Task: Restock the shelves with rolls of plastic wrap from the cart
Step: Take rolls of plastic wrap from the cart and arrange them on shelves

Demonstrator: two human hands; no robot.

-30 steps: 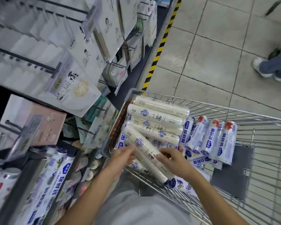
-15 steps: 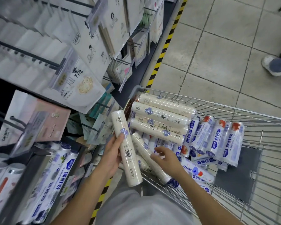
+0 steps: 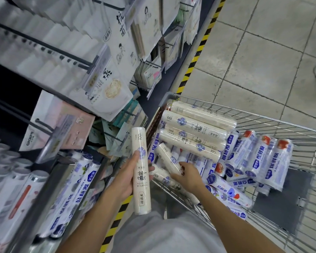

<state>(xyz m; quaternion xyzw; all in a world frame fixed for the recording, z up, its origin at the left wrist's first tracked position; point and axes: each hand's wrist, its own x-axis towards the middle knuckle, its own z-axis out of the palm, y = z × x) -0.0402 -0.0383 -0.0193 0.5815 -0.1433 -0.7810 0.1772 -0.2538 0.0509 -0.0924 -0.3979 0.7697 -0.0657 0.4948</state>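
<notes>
picking stage: left grip wraps one cream roll, right grip touches a second roll in the cart, closure unclear; next, likely shelve both.

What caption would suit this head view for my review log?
Left hand holds a cream roll beside the wire cart while right hand touches a second roll inside it.
</notes>
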